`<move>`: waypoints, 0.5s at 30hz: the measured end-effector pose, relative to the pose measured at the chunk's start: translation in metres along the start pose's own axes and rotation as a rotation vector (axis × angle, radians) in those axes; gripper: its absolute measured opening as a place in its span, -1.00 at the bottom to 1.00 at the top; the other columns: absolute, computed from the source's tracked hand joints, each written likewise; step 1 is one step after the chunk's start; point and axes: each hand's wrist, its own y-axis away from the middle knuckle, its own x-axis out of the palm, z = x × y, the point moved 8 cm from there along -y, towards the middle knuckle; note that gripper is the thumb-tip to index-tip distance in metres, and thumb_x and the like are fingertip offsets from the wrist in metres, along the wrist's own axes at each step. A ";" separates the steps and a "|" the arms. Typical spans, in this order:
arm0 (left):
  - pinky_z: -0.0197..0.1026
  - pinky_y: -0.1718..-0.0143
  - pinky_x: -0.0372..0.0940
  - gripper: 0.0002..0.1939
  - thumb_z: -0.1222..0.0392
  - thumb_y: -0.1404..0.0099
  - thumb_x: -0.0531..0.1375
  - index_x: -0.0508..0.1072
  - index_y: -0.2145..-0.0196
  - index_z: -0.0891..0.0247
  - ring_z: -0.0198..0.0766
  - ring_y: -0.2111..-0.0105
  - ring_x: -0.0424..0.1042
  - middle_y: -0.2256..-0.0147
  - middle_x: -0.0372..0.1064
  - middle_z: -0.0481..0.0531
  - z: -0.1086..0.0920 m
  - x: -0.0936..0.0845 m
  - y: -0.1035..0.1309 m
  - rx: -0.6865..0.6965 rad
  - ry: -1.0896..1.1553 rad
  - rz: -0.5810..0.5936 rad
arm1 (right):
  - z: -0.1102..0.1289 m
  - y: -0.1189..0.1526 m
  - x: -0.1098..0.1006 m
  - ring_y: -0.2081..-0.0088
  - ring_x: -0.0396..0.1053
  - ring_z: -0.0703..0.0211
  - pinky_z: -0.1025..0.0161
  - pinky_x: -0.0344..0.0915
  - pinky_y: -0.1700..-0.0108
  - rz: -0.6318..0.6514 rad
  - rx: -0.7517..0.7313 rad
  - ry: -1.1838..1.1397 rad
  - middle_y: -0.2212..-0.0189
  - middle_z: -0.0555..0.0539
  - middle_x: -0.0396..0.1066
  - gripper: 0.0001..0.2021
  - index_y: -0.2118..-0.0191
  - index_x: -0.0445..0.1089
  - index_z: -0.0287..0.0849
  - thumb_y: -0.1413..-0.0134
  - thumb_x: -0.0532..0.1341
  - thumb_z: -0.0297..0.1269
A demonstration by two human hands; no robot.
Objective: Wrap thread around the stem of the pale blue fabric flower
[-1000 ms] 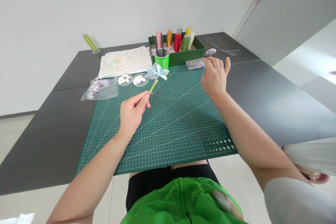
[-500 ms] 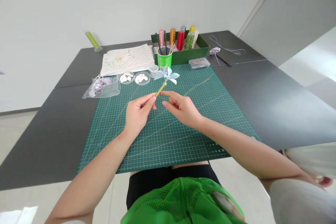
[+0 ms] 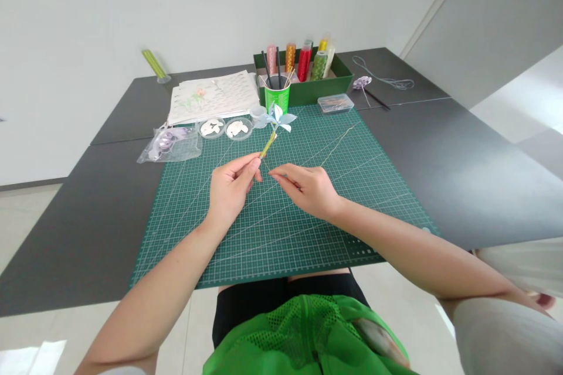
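Observation:
My left hand (image 3: 233, 187) is closed on the green stem of a pale blue artificial flower (image 3: 278, 119), which tilts up and away from me. Its petals spread in front of the green cup. Just to the right, my right hand (image 3: 310, 187) pinches a thin thread (image 3: 267, 165) that runs to the stem near my left fingertips. A loose length of yellow-green thread (image 3: 336, 145) trails behind my right hand over the cutting mat (image 3: 272, 234). The lower end of the stem is hidden inside my left hand.
Behind the flower stand a green cup (image 3: 277, 97) of sticks and a green box (image 3: 323, 91) of thread spools. Two dishes of white pieces (image 3: 238, 128), a bagged purple flower (image 3: 169, 143) and paper sheets (image 3: 215, 99) lie left. A clear case (image 3: 335, 104) sits right.
My right hand has closed from spread fingers into a pinch and moved slightly down, drawing thread away from the stem. My left hand keeps its hold, and the flower has shifted slightly left.

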 end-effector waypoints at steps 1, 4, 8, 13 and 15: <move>-0.31 0.62 0.08 -0.73 0.05 -0.37 0.29 0.69 0.08 0.21 -0.43 0.64 0.16 0.55 0.39 -0.08 0.000 -0.001 0.000 -0.001 -0.018 -0.010 | 0.003 0.000 -0.003 0.53 0.34 0.41 0.41 0.19 0.48 -0.013 -0.029 0.022 0.40 0.00 0.58 -0.75 0.13 0.52 -0.22 -0.45 0.08 -0.32; -0.30 0.60 0.09 -0.74 0.08 -0.37 0.27 0.69 0.10 0.20 -0.42 0.63 0.17 0.54 0.42 -0.08 -0.004 -0.003 -0.001 0.007 -0.109 -0.016 | 0.012 -0.001 -0.015 0.53 0.39 0.41 0.41 0.24 0.49 -0.080 -0.111 0.085 0.40 -0.01 0.60 -0.77 0.13 0.52 -0.23 -0.44 0.10 -0.36; -0.29 0.57 0.12 -0.76 0.11 -0.37 0.23 0.70 0.16 0.19 -0.41 0.62 0.19 0.52 0.46 -0.08 -0.006 0.000 -0.002 -0.007 -0.235 0.028 | 0.024 -0.002 -0.031 0.54 0.41 0.41 0.42 0.25 0.51 -0.180 -0.228 0.150 0.37 -0.01 0.63 -0.83 0.15 0.51 -0.24 -0.40 0.14 -0.43; -0.29 0.59 0.10 -0.75 0.07 -0.36 0.24 0.70 0.17 0.19 -0.39 0.64 0.18 0.53 0.48 -0.08 -0.001 0.005 -0.003 -0.038 -0.310 0.095 | 0.031 0.000 -0.037 0.53 0.44 0.38 0.38 0.25 0.52 -0.197 -0.342 0.237 0.40 0.00 0.61 -0.87 0.16 0.49 -0.25 -0.37 0.18 -0.47; -0.29 0.60 0.08 -0.75 0.05 -0.36 0.24 0.70 0.19 0.19 -0.39 0.64 0.19 0.53 0.50 -0.08 0.001 0.008 -0.003 -0.037 -0.353 0.124 | 0.030 0.001 -0.037 0.53 0.42 0.38 0.36 0.23 0.52 -0.182 -0.376 0.282 0.45 0.03 0.57 -0.87 0.14 0.50 -0.24 -0.36 0.18 -0.47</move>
